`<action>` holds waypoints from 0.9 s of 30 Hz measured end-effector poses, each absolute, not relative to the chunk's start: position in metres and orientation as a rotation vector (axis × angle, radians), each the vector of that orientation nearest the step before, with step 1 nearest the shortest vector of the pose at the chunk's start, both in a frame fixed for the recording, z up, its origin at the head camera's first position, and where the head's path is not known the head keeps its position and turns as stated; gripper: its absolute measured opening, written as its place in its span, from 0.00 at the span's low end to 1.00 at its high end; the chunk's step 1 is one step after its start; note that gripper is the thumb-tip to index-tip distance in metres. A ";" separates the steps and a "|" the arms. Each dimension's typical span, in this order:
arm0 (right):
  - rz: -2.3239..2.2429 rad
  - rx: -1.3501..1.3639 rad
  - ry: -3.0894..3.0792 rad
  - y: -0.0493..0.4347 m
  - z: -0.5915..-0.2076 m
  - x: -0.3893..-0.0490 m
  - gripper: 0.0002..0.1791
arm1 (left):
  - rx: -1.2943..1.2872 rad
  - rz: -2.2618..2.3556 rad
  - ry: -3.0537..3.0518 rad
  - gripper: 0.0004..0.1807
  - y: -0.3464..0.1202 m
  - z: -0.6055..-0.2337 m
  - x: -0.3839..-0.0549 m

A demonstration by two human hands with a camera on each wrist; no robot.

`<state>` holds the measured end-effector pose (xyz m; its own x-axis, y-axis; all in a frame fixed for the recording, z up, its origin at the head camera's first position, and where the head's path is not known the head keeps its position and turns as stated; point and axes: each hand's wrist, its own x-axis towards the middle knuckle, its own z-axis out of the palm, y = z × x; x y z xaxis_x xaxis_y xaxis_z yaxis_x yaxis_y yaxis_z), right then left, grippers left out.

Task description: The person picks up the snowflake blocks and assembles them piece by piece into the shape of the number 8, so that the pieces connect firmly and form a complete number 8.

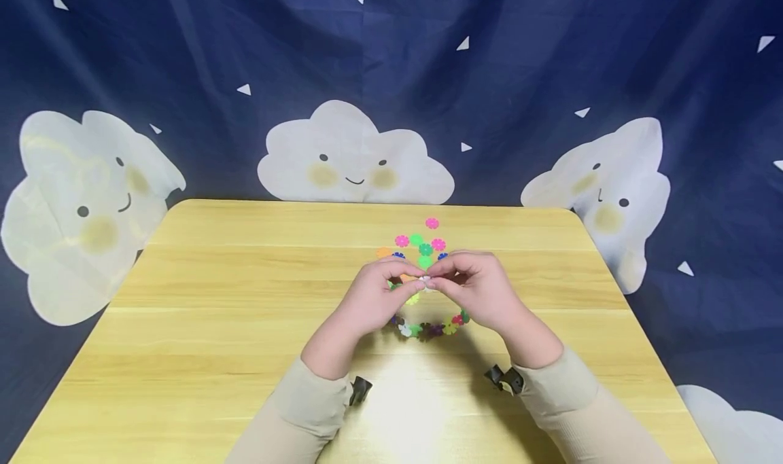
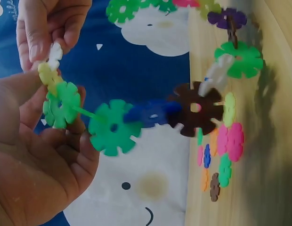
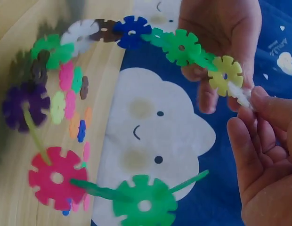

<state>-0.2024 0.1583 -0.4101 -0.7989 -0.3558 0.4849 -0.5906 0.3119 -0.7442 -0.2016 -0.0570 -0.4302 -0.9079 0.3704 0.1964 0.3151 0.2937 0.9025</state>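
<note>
My left hand point(image 1: 376, 297) and right hand point(image 1: 480, 291) meet above the table. The right thumb and fingers pinch a white notched flower-shaped disc point(image 3: 239, 95). Joined to it is a yellow disc point(image 3: 225, 76), which the left fingertips grip. From there a curved chain of interlocked plastic discs hangs in a loop: green point(image 2: 115, 127), blue point(image 3: 132, 32), dark brown point(image 2: 195, 109), white, purple point(image 3: 26, 106) and red point(image 3: 58, 178). One green disc point(image 3: 144, 203) near its other end has a thin green piece slotted into it, seen edge-on in the right wrist view.
Several loose discs lie on the wooden table point(image 1: 214, 314) beyond the hands, among them a pink disc point(image 1: 431, 223), a green disc point(image 1: 425, 249) and an orange disc point(image 1: 384, 253). Behind the table hangs a blue curtain point(image 1: 416, 63) with cloud faces.
</note>
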 end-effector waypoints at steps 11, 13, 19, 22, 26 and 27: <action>1.617 0.481 -2.518 0.203 -0.445 -0.243 0.05 | 0.497 1.785 2.495 0.04 -0.067 -0.430 -0.204; 1.558 0.464 -2.717 0.207 -0.460 -0.250 0.08 | 0.487 1.794 2.485 0.04 -0.070 -0.430 -0.205; 1.415 0.763 -3.032 0.191 -0.491 -0.265 0.11 | 0.472 1.786 2.491 0.04 -0.077 -0.431 -0.207; 1.461 0.858 -2.995 0.185 -0.496 -0.268 0.11 | 0.462 1.795 2.498 0.04 -0.079 -0.431 -0.207; 1.744 0.662 -2.859 0.195 -0.489 -0.254 0.19 | 0.441 1.789 2.510 0.04 -0.080 -0.433 -0.207; 1.836 0.622 -2.802 0.199 -0.485 -0.249 0.21 | 0.434 1.791 2.519 0.04 -0.080 -0.433 -0.208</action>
<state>-0.2492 0.1987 -0.4854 -0.8994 -0.4365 -0.0227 -0.1535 0.3640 -0.9187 -0.2082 -0.0803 -0.4330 -0.9612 0.2359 0.1429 0.2125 0.3028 0.9291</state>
